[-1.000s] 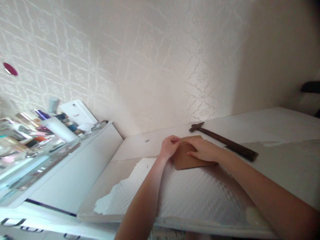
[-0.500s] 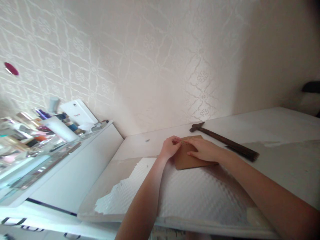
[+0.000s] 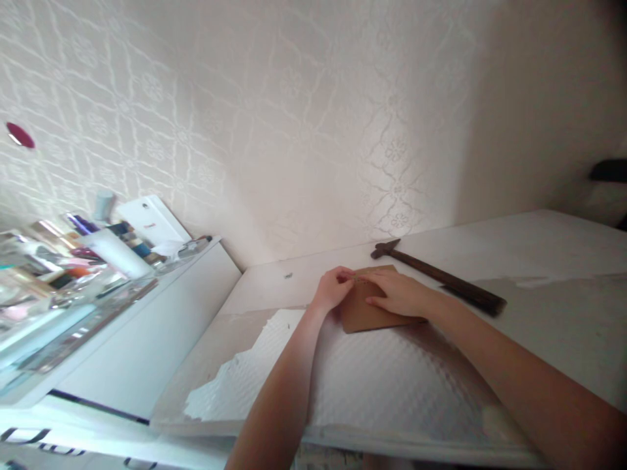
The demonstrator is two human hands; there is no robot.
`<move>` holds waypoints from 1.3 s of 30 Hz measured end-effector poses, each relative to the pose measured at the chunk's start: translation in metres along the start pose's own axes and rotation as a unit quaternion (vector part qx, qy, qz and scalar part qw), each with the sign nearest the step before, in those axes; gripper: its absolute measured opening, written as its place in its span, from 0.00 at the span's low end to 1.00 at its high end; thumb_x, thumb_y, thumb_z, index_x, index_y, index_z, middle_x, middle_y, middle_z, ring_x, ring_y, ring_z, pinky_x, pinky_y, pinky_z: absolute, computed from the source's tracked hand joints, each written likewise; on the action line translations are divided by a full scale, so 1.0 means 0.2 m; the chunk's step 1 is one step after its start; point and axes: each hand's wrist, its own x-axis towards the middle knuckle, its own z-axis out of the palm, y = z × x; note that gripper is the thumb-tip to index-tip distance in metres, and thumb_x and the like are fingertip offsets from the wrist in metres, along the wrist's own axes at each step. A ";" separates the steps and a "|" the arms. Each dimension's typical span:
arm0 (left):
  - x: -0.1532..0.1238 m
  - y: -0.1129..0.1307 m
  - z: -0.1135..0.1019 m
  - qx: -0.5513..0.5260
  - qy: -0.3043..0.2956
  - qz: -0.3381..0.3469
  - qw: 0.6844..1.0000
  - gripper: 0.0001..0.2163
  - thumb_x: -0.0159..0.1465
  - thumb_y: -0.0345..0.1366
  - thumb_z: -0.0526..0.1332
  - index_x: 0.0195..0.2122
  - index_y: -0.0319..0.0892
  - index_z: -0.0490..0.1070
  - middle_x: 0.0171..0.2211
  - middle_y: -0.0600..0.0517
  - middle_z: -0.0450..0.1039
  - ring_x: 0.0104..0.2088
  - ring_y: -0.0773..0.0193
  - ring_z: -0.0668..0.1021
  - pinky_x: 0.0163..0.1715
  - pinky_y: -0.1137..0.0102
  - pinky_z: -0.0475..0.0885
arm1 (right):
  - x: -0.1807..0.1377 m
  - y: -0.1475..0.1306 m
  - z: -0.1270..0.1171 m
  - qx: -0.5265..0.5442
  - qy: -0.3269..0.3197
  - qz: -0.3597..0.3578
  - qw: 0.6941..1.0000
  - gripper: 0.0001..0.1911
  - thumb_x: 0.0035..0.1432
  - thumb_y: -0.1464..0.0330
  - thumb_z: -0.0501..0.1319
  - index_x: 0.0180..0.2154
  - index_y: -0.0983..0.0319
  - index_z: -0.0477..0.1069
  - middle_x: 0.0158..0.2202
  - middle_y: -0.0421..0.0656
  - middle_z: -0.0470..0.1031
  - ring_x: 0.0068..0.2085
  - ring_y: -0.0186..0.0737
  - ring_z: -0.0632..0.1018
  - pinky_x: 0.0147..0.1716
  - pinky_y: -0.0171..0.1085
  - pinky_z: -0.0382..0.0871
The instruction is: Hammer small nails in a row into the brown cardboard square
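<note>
A small brown cardboard piece (image 3: 365, 313) lies on a white bubble-wrap sheet (image 3: 372, 378) near the back of a white table (image 3: 539, 248). My right hand (image 3: 399, 292) lies flat on top of the cardboard with the fingers stretched out, pressing it down. At the cardboard's far left corner my left hand (image 3: 333, 287) is curled in a pinch; what its fingertips hold is too small to make out. A dark hammer (image 3: 441, 277) rests on the table just behind and to the right of my hands.
A patterned pale wall stands right behind the table. To the left, a lower white shelf (image 3: 147, 307) carries several bottles and tubes (image 3: 98, 245). A dark object (image 3: 610, 171) shows at the far right edge.
</note>
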 end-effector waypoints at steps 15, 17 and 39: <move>0.01 -0.02 0.00 -0.008 -0.018 0.007 1.000 0.08 0.55 0.26 0.59 0.36 0.38 0.73 0.32 0.50 0.76 0.34 0.67 0.76 0.39 0.71 0.70 | 0.00 0.01 -0.03 -0.115 0.041 0.072 0.990 0.21 0.56 0.64 0.57 0.51 0.63 0.68 0.51 0.51 0.72 0.51 0.49 0.71 0.50 0.46 0.63; 0.01 -0.03 0.00 -0.014 -0.021 0.004 1.000 0.08 0.55 0.26 0.59 0.36 0.38 0.73 0.32 0.50 0.77 0.34 0.67 0.77 0.39 0.71 0.70 | -0.01 0.03 -0.07 -0.179 0.069 0.151 0.970 0.19 0.58 0.65 0.54 0.50 0.64 0.68 0.49 0.53 0.72 0.50 0.52 0.71 0.48 0.48 0.64; 0.01 -0.03 0.01 -0.022 -0.023 -0.004 0.999 0.12 0.53 0.23 0.61 0.38 0.39 0.72 0.32 0.51 0.77 0.35 0.67 0.77 0.41 0.70 0.70 | -0.05 0.16 -0.14 -0.239 0.101 0.357 0.897 0.22 0.60 0.69 0.49 0.55 0.62 0.63 0.46 0.53 0.67 0.38 0.47 0.76 0.32 0.40 0.65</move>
